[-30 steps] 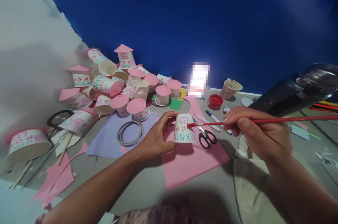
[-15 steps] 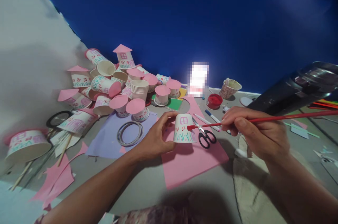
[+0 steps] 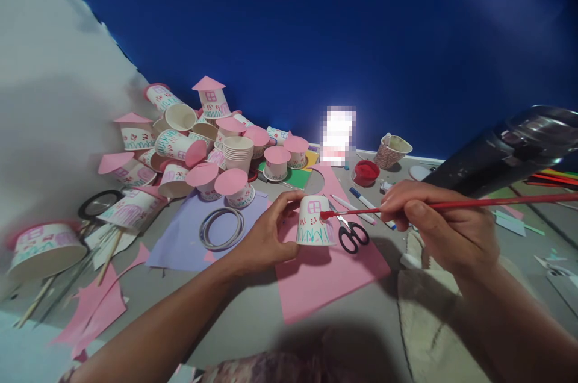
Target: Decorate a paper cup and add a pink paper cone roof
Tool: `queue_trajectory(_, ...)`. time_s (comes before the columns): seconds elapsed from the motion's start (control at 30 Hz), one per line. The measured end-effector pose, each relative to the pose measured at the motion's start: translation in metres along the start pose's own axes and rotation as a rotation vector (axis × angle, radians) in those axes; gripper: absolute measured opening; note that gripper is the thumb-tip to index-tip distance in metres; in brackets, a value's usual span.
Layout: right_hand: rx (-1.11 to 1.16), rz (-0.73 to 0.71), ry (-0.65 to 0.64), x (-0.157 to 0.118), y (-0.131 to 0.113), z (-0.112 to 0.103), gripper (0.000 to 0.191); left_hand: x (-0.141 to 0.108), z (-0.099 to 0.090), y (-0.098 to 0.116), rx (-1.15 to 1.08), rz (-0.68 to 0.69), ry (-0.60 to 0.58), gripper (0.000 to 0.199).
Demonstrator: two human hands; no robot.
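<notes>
Between the fingers and thumb of my left hand [image 3: 268, 232] is an upside-down white paper cup [image 3: 311, 227], with a purple window, red dots and green grass strokes drawn on it. My right hand [image 3: 445, 223] pinches a long red paintbrush [image 3: 469, 203]. Its red-coated tip meets the cup's right side, near the window. Below the cup lies a pink sheet [image 3: 332, 286]. Black-handled scissors [image 3: 353, 236] rest on that sheet, just right of the cup. An open jar of red paint [image 3: 366, 173] stands farther back.
Decorated cups with pink paper roofs [image 3: 232, 182] are heaped at the left. Rings of tape [image 3: 221, 229] lie on purple paper [image 3: 171, 244]. Markers [image 3: 361, 199] lie behind the scissors. A patterned cup [image 3: 392, 151] stands at the back, and a large dark cylinder [image 3: 487, 154] slants at right.
The brush tip has shifted slightly up along the cup's right side, and my right hand has moved a little with it. My left hand keeps its hold on the cup.
</notes>
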State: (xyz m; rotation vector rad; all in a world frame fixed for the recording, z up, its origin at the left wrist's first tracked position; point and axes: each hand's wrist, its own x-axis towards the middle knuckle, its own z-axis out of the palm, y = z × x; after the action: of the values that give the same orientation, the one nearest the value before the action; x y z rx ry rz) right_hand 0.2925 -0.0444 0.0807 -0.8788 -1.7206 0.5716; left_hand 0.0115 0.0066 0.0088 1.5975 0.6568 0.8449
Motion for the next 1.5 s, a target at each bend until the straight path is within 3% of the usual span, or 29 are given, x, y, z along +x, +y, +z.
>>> queue_trajectory(0.17, -0.007, -0.018, -0.082, 0.0037, -0.0029, -0.0034, 0.024, 0.0001, -0.0006, 0.0001, -0.005, -0.009, -0.021, 0.082)
queue_trajectory(0.47, 0.011, -0.008, -0.105, 0.0042, -0.0037, -0.0084, 0.024, 0.0004, -0.001, 0.0014, -0.124, -0.07, -0.033, 0.079)
queue_trajectory(1.03, 0.061, 0.068, -0.016, 0.0016, -0.0021, -0.0085, 0.024, 0.0011, 0.0018, 0.0049, -0.236, -0.098, -0.037, 0.076)
queue_trajectory(1.5, 0.048, 0.04, -0.046, 0.001, 0.0016, -0.0062, 0.025, 0.0007, 0.0003, 0.0015, -0.205, -0.069, -0.075, 0.078)
